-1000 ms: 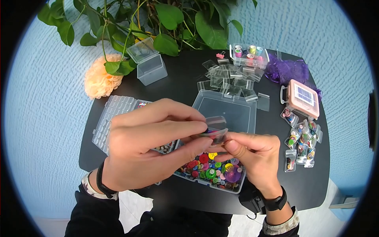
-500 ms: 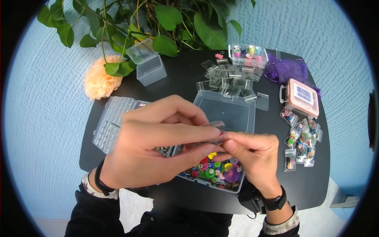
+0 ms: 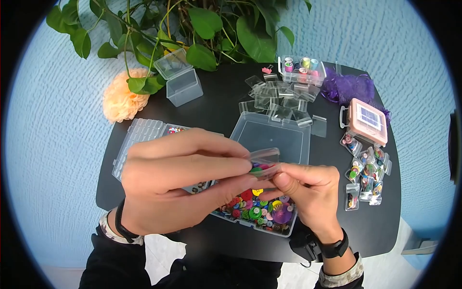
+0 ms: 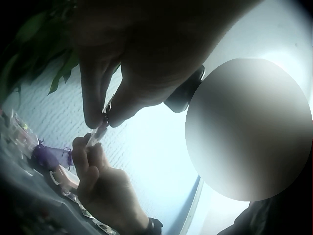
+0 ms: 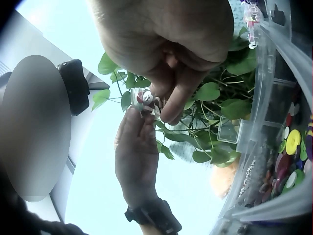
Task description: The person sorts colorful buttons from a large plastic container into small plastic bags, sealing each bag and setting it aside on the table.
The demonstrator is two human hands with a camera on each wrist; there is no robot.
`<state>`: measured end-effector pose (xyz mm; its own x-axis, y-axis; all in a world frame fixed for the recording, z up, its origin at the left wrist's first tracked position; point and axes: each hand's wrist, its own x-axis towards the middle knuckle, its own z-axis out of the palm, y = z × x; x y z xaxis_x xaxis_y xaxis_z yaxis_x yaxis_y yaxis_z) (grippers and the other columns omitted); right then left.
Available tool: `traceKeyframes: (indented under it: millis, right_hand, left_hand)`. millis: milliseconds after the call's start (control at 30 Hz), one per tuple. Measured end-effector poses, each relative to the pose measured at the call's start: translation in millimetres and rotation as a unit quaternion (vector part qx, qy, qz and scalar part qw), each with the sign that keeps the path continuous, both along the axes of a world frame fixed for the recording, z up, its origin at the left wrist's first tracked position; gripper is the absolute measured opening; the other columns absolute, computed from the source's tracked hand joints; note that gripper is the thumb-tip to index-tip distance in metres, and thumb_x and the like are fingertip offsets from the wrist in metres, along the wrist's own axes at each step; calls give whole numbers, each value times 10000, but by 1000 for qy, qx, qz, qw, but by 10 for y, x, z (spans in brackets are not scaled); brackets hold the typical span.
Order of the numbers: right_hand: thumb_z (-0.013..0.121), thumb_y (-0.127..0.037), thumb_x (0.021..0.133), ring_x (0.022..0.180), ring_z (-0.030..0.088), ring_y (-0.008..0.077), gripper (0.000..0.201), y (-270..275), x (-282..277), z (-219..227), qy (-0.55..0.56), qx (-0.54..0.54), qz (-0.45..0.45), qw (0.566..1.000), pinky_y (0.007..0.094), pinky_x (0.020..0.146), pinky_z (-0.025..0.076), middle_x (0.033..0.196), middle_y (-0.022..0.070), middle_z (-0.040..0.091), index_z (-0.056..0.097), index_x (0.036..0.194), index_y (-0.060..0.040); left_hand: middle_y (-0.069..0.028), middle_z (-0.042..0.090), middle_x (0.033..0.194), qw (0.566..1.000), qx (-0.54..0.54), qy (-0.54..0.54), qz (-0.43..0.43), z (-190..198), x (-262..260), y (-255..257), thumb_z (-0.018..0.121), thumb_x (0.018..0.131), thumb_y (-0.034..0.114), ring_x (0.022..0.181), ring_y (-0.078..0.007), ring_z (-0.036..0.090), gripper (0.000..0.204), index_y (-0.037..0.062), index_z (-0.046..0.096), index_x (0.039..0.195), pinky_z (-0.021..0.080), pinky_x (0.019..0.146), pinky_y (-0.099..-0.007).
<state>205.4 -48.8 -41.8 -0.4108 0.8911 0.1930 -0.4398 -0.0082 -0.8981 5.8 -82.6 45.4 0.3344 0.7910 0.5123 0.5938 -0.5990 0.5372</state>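
Note:
A small clear zip bag (image 3: pixel 269 155) with green, pink and dark buttons in it is held up between both hands over the button box. My left hand (image 3: pixel 178 178) pinches its left side between fingers and thumb, with a green button (image 3: pixel 256 170) showing right at the fingertips. At the bag's right edge, my right hand (image 3: pixel 313 192) grips it between thumb and forefinger. In the right wrist view the bag (image 5: pixel 145 99) shows a white button among others. Below lies the open box of mixed colourful buttons (image 3: pixel 255 213), partly hidden by the left hand.
Behind the hands is the button box's clear lid (image 3: pixel 272 137). Flat, clear bags (image 3: pixel 281 98) lie at the back, near a thread-spool box (image 3: pixel 302 72). Filled button bags (image 3: pixel 368 173) and a pink case (image 3: pixel 368 123) sit right. Farther left are a bead organiser (image 3: pixel 139 144) and open clear box (image 3: pixel 185 89).
The left fingertips moved right over the bag, then drew back left to its side. More green and pink buttons now show in the bag. The right hand has kept its grip.

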Motion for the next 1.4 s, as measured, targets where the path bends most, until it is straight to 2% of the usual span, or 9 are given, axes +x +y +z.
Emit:
traceKeyframes:
  millis: [67,133,367,433,667,1067,1133,1333,1400]
  right_hand:
    - [629,-62,954,912,727,331,205,8,6,4,-9,0,-4,1000,381,708,650,985,235,714,695,1074,90]
    - [622,-40,954,962,720,294,201,22,35,-5,-7,-1,26,1000,364,774,633,1053,203,716,698,1115,51]
    - [627,-39,949,950,722,293,198,25,27,-41,-6,-12,23,1000,367,774,636,1046,205,716,701,1109,51]
    - [628,-38,948,946,723,293,196,34,29,-46,-11,-3,26,1000,370,774,638,1042,208,716,701,1108,49]
    - [626,-33,949,947,722,293,195,24,20,-46,4,-11,26,1000,365,773,638,1046,207,715,701,1109,49]
    - [633,-29,945,944,724,291,195,25,28,-43,-27,7,16,999,364,774,639,1027,210,718,702,1112,46]
    - [632,-35,947,946,723,293,201,26,28,-33,-22,4,18,1000,366,776,638,1030,210,717,698,1118,48]
    - [630,-45,950,949,722,300,208,42,23,-55,-14,-6,16,1000,368,774,637,1038,213,716,695,1125,46]
    - [628,-46,951,950,722,300,207,30,12,-55,-7,-3,19,1000,369,775,637,1041,214,715,695,1125,46]
  left_hand:
    - [-170,698,909,1000,18,13,6,-12,-10,2,834,673,-53,779,-215,696,260,-25,755,919,555,662,-265]
    - [-172,689,919,1000,7,0,-3,-22,9,11,825,686,-55,760,-212,690,251,-26,757,926,552,657,-269]
    - [-159,660,947,998,-49,19,-19,8,-8,43,797,737,-46,759,-176,670,222,-19,760,955,536,651,-245]
    - [-157,656,970,996,-79,-11,-38,-6,-25,50,784,753,-49,757,-167,665,223,-13,760,972,530,649,-230]
    - [-166,652,1030,998,-43,9,-37,11,-24,38,778,762,-56,776,-172,679,256,1,761,1010,552,681,-235]
    - [-149,635,1038,987,-143,1,-72,0,12,88,756,799,-47,810,-166,672,261,11,752,1054,552,687,-242]
    - [-166,662,1024,993,-98,37,-48,12,17,67,788,767,-40,806,-184,685,276,3,751,1037,556,680,-254]
    - [-185,715,938,1000,28,9,-4,-31,-44,10,849,668,-43,785,-216,705,308,-11,755,960,565,661,-281]
    - [-182,714,930,1000,19,17,-6,-23,-55,21,846,672,-43,772,-213,702,282,-12,758,938,563,656,-279]
